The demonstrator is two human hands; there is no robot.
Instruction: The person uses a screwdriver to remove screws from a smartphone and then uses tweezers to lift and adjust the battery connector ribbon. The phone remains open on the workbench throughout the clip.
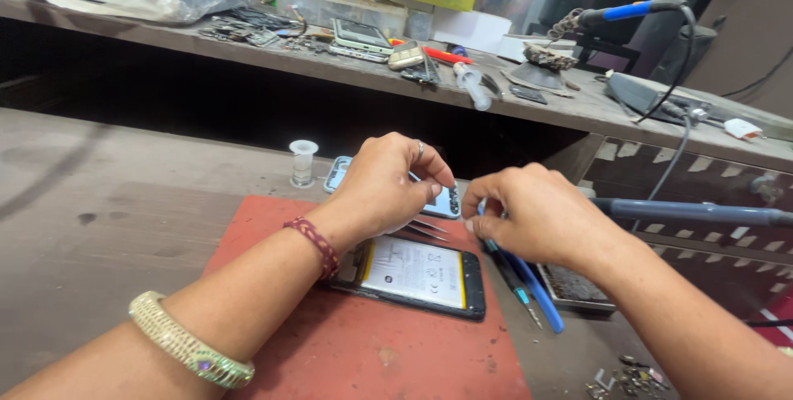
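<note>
My left hand [384, 185] and right hand [537, 214] are pinching closed on a thin, fragile part above the opened phone [413, 274] at six o'clock, holding only edges.

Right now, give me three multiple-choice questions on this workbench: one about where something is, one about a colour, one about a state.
1. Where does the opened phone lie?
A. on the red mat
B. on the upper shelf
C. in the yellow-green box

2. What colour is the grip of the soldering iron on the upper shelf?
A. red
B. blue
C. white

3. What state is the phone on the mat in?
A. back cover on
B. back open, battery showing
C. wrapped in plastic

Answers: 1 A, it rests on the mat under the left hand. 2 B, the grip is blue. 3 B, the white battery shows.
</note>
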